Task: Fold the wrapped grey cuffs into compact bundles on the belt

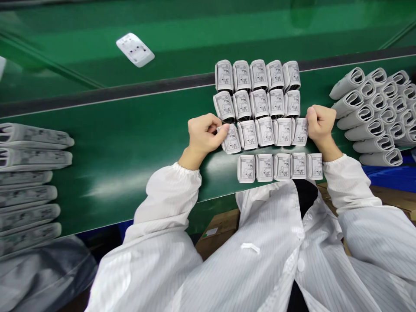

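20 folded white cuffs point(260, 104) on green surface point(113, 143): 4 rows of 5, grid slightly skewed, row 4 nearest the body and offset right of the others. Each cuff with a printed label: line drawing of a figure plus small text blocks. Text too small to read, no brand legible.

Left hand point(203, 136) closed, fingers pinching the left end cuff of row 3 point(232, 141). Right hand point(320, 125) balled into a fist, touching the right end cuff of row 3 point(300, 131). Whether that cuff sits gripped or only pressed: cannot tell. Row 3 between the two hands, rows 1 and 2 just beyond, row 4 just below.

Right of grid: about 16 rolled cuffs point(373, 115), open ends showing, in overlapping rows on the same surface, exact count unclear, far side cut by frame edge. Left of grid, well apart: 6 flat folded pieces point(27, 190) in a column, cut by left frame edge, grey print unreadable.

Beyond surface: 1 dark rail point(104, 89), then upper green panel point(227, 30) carrying 1 white rectangular plate point(134, 50), dark marks, nothing readable.

Below surface: 2 cardboard boxes point(217, 234), 1 blue sheet point(390, 177). Both arms in white striped coat sleeves point(169, 195), elastic at the wrists.
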### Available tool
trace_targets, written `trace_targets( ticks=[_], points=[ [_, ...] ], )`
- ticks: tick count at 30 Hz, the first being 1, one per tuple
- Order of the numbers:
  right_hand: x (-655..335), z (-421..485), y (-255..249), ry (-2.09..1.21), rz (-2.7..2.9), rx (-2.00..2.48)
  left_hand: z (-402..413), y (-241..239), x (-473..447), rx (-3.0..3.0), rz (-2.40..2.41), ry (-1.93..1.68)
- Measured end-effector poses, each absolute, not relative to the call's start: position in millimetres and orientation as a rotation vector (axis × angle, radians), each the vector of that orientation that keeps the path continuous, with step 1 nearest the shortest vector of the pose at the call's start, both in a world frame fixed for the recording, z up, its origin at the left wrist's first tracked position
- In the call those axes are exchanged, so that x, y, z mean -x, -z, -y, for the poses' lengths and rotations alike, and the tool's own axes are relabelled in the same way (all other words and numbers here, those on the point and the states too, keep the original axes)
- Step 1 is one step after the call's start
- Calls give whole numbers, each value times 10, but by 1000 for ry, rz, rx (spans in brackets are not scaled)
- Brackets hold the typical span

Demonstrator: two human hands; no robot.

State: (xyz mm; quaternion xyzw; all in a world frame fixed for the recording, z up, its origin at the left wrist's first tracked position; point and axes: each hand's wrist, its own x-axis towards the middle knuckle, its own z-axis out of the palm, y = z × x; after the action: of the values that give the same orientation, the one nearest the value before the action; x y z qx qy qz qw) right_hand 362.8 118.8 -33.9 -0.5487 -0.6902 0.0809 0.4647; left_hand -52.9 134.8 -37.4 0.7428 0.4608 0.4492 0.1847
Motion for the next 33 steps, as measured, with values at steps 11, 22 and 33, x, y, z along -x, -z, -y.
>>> trace_targets(
  ticks=[11,22,33],
  points=[
    [-3592,-1182,294,-162,1696,1348,-1345,362,522,-2087,-1318,-1265],
    [-3609,-1173,301,-206,1695,1373,-1359,369,532,-2091,-1308,-1284],
    [-3598,-1169,306,-203,1703,1391,-1359,379,547,-2090,-1341,-1233]
  ],
)
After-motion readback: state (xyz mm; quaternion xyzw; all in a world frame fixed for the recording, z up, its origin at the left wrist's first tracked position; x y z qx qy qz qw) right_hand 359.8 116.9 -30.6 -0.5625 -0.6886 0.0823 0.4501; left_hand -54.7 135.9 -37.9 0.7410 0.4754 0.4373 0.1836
